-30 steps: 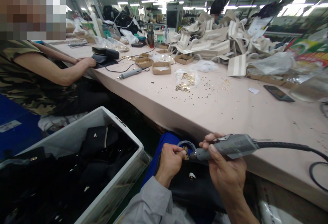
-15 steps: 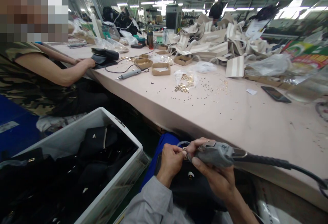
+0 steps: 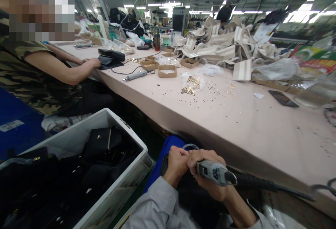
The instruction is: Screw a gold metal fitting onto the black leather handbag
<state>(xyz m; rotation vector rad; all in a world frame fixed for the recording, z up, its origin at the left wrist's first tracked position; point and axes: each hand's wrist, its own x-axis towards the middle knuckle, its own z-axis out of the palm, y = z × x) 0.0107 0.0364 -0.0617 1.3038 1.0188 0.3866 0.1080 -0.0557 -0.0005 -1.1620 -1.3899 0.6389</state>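
Note:
My right hand is wrapped around a grey electric screwdriver, its rear end and black cord facing me and to the right. The tool's tip is hidden behind my fingers. Beside it, my left hand is closed in a pinch, fingertips against the right hand, at a small gold metal fitting mostly covered by the fingers. Under both hands a black bag lies on my lap, largely in shadow. A clear ring-like piece shows just beyond my fingers.
A grey-white crate of black bags stands at left. On the table lie gold fittings, scattered small screws, cardboard boxes, another screwdriver and a phone. Pale strap pieces are heaped behind. A co-worker handles a black item.
My right hand has turned the screwdriver so its rear end points more toward me and lower. The right fingers now cover the gold fitting that showed before. The view has shifted slightly.

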